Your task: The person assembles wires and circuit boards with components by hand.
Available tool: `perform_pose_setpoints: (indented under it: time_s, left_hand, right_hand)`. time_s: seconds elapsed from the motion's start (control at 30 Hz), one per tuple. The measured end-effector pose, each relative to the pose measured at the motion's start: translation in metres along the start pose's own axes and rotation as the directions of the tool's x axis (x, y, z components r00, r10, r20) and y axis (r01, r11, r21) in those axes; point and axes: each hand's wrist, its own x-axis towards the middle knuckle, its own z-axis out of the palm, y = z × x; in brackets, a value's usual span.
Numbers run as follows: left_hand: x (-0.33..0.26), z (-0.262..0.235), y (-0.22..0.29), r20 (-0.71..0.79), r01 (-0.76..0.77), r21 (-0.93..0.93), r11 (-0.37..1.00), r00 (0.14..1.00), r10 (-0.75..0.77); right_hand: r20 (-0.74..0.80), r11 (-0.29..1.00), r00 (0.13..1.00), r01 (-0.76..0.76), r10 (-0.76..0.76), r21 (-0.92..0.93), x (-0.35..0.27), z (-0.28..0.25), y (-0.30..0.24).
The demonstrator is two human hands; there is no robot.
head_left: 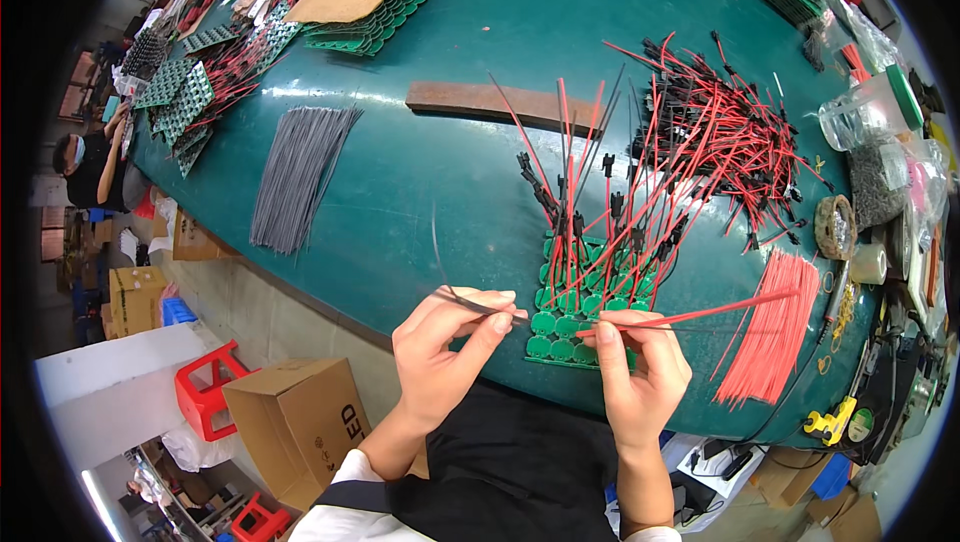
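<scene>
My left hand [436, 354] pinches a few thin black wires [464, 302] between thumb and fingertips. My right hand [645, 374] is closed on a small bundle of red wires [722, 310], which points off to the right; a dark wire seems to run alongside it. Between and just beyond my hands lies a green circuit board panel [541, 348] of round cells at the table's near edge. Red and black wires with black plugs [616, 204] stand up from its far rows. The nearest rows show bare cells.
A heap of red-black plug leads [715, 142] lies at the right behind the panel. Red wires [768, 332] are fanned at right, grey-black wires [303, 180] at left. A brown bar [480, 102] and stacked boards [370, 32] lie farther back. A soldering iron [836, 297] rests right.
</scene>
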Motion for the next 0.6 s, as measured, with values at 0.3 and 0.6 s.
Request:
perform_pose_setpoints:
  time_s: [0.3,0.6]
  left_hand:
    - [-0.0037,0.0007,-0.0005,-0.006,0.071,-0.059,0.996,0.997,-0.071]
    - [-0.0039,0.0018,-0.0028,0.039,0.046,-0.143,0.989,0.998,-0.041]
  right_hand:
    - [0.012,0.998,0.999,0.048,-0.048,-0.046,0.0011,0.0073,0.0041]
    - [0.042,0.985,0.994,0.105,-0.100,-0.136,0.0035,0.0082,0.0019]
